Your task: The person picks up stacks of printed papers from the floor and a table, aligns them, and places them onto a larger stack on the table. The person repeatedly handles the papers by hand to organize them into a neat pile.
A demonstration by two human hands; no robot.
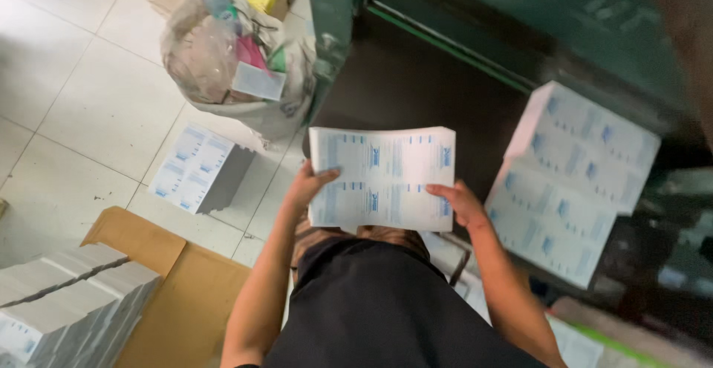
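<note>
- Held in front of the torso, above the floor and the dark machine bed [416, 86]: a stack of printed sheets [381, 178], white with blue panels.
- Left hand [308, 186] clamped on the stack's left edge, thumb on top; right hand [460, 203] closed on the lower right edge, fingers over the top sheet.
- Long axis running left to right between the hands, face up, slightly tilted; far edge toward the green machine frame [334, 11].
- Likely to fan or slide apart, being gripped at two edges only and unsupported in the middle.
- Could sag and crease at the centre.
- Could knock the larger pile of sheets [572, 182] just beside on the right.
- Nearby on the floor: a smaller stack [200, 167], bundles on cardboard [67, 294], a waste bag [230, 63].
</note>
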